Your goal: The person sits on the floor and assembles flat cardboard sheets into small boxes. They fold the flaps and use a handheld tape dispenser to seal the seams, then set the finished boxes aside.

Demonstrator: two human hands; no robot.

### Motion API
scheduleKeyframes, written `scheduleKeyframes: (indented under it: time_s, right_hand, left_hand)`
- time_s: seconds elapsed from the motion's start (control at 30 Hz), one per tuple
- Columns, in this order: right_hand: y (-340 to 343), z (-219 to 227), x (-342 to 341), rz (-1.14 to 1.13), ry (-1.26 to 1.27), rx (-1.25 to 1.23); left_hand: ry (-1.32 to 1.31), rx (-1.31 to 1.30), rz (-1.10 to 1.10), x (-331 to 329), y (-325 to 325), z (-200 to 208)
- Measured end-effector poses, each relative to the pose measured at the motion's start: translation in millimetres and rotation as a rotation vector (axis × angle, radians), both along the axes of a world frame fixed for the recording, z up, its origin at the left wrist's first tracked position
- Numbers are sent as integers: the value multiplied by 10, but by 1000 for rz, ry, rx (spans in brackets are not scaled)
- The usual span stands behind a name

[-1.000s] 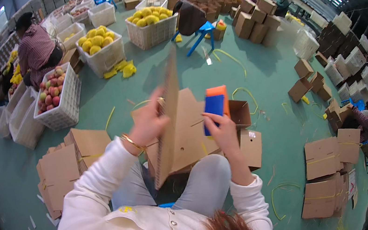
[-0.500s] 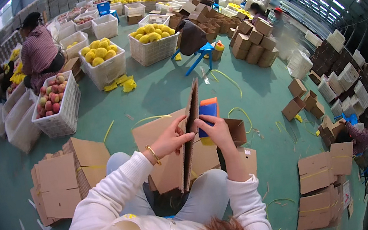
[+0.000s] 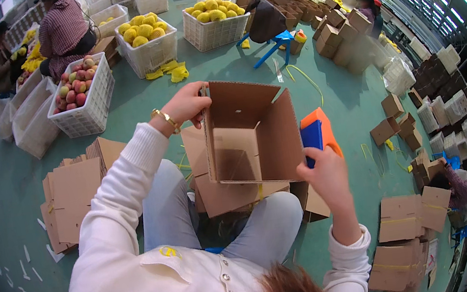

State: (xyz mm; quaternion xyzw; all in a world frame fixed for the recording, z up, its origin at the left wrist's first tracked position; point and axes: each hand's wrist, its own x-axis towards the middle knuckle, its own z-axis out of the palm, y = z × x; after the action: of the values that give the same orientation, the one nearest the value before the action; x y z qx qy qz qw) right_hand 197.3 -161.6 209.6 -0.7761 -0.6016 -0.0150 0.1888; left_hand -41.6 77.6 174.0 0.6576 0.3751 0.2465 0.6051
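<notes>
An opened-out cardboard box is held up above my lap, with its hollow inside facing me. My left hand is closed on the upper left edge of its wall. At the lower right corner, my right hand is closed with its fingers against the box. Right behind those fingers shows a blue and orange thing whose kind I cannot make out; whether the hand touches it is unclear. Flat cardboard lies beneath the box, between my knees. A brown carton sits beside my right knee.
Stacks of flattened cartons lie at left and at right. Ahead stand a crate of apples, crates of yellow-wrapped fruit and a blue stool. Yellow straps lie on the floor. Other people sit farther off.
The folded cardboard has been opened into a square box. My left hand has moved to its upper left edge, my right hand to its lower right corner. The view has shifted too.
</notes>
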Motion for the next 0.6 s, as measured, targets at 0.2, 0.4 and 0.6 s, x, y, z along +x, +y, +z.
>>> scheduleKeyframes:
  time_s: [0.2, 0.4, 0.6]
  right_hand:
    - [9, -288, 132, -158, -99, -6]
    - [170, -262, 284, -107, -67, 51]
    - [447, -34, 668, 102, -123, 38]
  left_hand:
    - [380, 815, 151, 510, -54, -139]
    - [645, 1077, -281, 708, 94, 64]
    - [566, 740, -527, -64, -672, 303]
